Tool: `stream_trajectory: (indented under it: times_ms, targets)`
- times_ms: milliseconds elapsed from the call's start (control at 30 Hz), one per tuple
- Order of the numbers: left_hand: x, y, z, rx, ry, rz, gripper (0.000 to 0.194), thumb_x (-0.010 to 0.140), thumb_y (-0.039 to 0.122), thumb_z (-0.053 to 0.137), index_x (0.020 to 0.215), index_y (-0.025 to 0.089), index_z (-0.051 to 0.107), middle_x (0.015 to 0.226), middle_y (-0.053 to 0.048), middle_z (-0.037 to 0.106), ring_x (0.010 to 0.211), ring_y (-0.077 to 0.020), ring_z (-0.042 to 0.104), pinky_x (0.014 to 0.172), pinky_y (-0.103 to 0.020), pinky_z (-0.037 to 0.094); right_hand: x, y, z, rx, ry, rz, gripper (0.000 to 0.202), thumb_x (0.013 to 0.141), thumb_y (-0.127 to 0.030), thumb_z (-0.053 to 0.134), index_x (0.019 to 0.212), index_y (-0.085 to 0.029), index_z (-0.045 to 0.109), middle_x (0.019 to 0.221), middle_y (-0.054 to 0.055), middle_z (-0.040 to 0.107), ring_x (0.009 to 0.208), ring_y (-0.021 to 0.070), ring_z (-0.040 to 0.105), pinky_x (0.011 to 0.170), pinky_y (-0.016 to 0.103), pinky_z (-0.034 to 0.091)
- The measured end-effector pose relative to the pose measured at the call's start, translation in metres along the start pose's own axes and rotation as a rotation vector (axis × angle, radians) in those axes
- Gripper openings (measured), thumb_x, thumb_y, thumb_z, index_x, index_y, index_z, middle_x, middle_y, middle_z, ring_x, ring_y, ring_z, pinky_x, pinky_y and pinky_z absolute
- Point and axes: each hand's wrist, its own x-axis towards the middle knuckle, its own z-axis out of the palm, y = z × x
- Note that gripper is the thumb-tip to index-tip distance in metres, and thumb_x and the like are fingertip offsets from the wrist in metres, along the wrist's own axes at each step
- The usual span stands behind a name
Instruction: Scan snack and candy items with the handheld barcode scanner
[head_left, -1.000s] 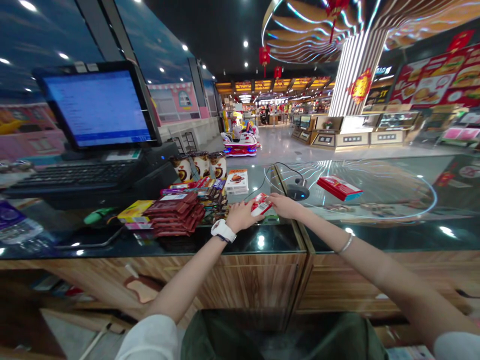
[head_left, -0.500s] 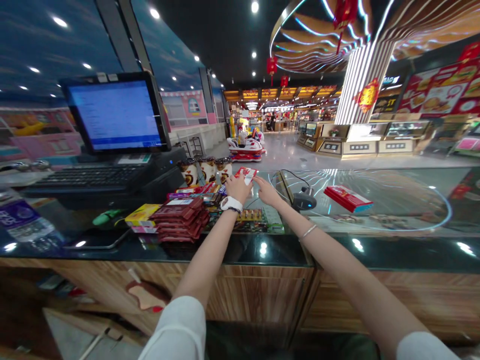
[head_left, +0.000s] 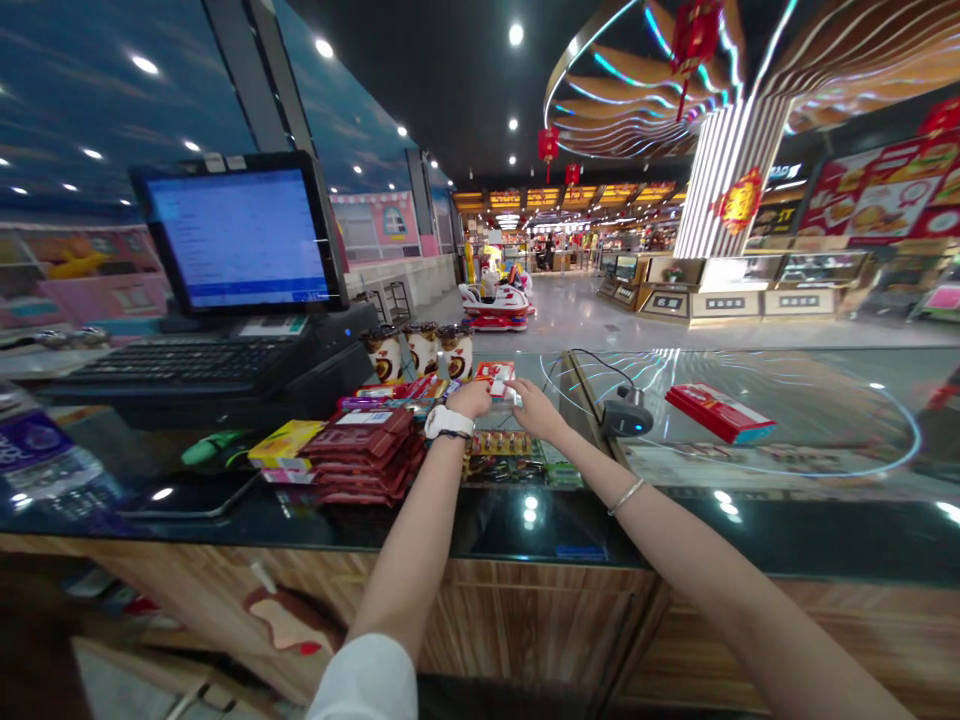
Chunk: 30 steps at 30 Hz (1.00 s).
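A small red-and-white snack packet (head_left: 495,374) lies at the far side of the counter, just right of the paper cups. My left hand (head_left: 471,400), with a white watch on its wrist, is closed at the packet's lower left corner, the fingertips partly hidden. From the other side my right hand (head_left: 537,410) reaches in, index finger stretched out, its tip at the packet's lower right edge. Near my left wrist sit colourful snack bars (head_left: 409,390) and a stack of dark red packets (head_left: 366,450). Three lidded paper cups (head_left: 421,352) stand behind them.
A monitor (head_left: 238,235) and keyboard (head_left: 172,365) occupy the left, with a yellow box (head_left: 286,445), a phone (head_left: 191,490) and a water bottle (head_left: 56,460) in front. To the right are a black corded scanner (head_left: 627,416) and a red box (head_left: 718,412) on the glass top.
My left hand has drawn back slightly toward me and left, uncovering more of the packet. My right hand stays beside it. The view has tilted up a little.
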Motion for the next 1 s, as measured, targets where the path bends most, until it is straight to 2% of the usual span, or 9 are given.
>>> stream_trajectory:
  times_ms: [100, 200, 400, 567, 700, 833, 1000]
  targets:
    - [-0.003, -0.006, -0.001, -0.005, -0.074, -0.008, 0.034, 0.088, 0.029, 0.056, 0.120, 0.027, 0.069, 0.118, -0.009, 0.073, 0.107, -0.0238, 0.069, 0.097, -0.034, 0.050, -0.005, -0.012, -0.003, -0.076, -0.037, -0.052, 0.054, 0.082, -0.008, 0.049, 0.134, -0.017, 0.056, 0.140, 0.014, 0.057, 0.132, 0.0275, 0.052, 0.114, 0.047, 0.039]
    - [-0.007, -0.002, 0.001, 0.004, -0.102, -0.023, 0.039, 0.089, 0.023, 0.050, 0.124, 0.025, 0.066, 0.127, -0.011, 0.070, 0.116, -0.0259, 0.066, 0.100, -0.038, 0.049, -0.006, -0.020, -0.004, -0.140, -0.097, -0.035, 0.053, 0.084, -0.012, 0.051, 0.137, -0.020, 0.054, 0.147, 0.012, 0.054, 0.138, 0.0296, 0.047, 0.118, 0.055, 0.031]
    - [-0.014, 0.006, 0.007, 0.029, -0.084, -0.065, 0.054, 0.090, 0.017, 0.041, 0.143, 0.019, 0.050, 0.154, -0.017, 0.045, 0.137, -0.0339, 0.049, 0.109, -0.053, 0.042, -0.001, -0.022, -0.002, -0.154, -0.192, 0.076, 0.058, 0.092, -0.019, 0.049, 0.149, -0.021, 0.043, 0.160, 0.011, 0.038, 0.148, 0.0319, 0.034, 0.120, 0.063, 0.021]
    - [-0.013, 0.005, 0.010, 0.021, -0.079, -0.076, 0.058, 0.090, 0.018, 0.041, 0.147, 0.022, 0.044, 0.156, -0.015, 0.043, 0.141, -0.0309, 0.045, 0.112, -0.052, 0.039, 0.000, -0.019, 0.002, -0.135, -0.211, 0.099, 0.063, 0.093, -0.021, 0.050, 0.154, -0.025, 0.036, 0.163, 0.009, 0.032, 0.150, 0.0309, 0.031, 0.121, 0.063, 0.020]
    - [-0.015, 0.006, 0.006, 0.022, -0.048, -0.080, 0.061, 0.090, 0.018, 0.040, 0.151, 0.023, 0.038, 0.159, -0.015, 0.038, 0.144, -0.0308, 0.040, 0.114, -0.054, 0.037, -0.003, -0.013, 0.002, -0.098, -0.169, 0.071, 0.068, 0.091, -0.021, 0.053, 0.156, -0.027, 0.032, 0.163, 0.011, 0.031, 0.150, 0.0319, 0.030, 0.119, 0.065, 0.022]
    - [-0.023, 0.017, -0.002, 0.016, 0.027, -0.064, 0.064, 0.092, 0.021, 0.039, 0.156, 0.021, 0.029, 0.165, -0.013, 0.026, 0.152, -0.0323, 0.025, 0.119, -0.058, 0.028, -0.006, -0.007, -0.013, -0.058, -0.093, 0.033, 0.074, 0.088, -0.018, 0.055, 0.156, -0.025, 0.030, 0.163, 0.013, 0.030, 0.150, 0.0323, 0.029, 0.118, 0.064, 0.027]
    - [-0.035, 0.047, -0.006, 0.007, 0.152, 0.018, 0.060, 0.098, 0.025, 0.036, 0.156, 0.018, 0.028, 0.165, -0.012, 0.026, 0.153, -0.0310, 0.022, 0.123, -0.053, 0.021, -0.024, 0.002, -0.055, -0.057, 0.004, 0.003, 0.073, 0.086, -0.019, 0.054, 0.156, -0.017, 0.031, 0.163, 0.015, 0.030, 0.151, 0.0304, 0.028, 0.120, 0.055, 0.029]
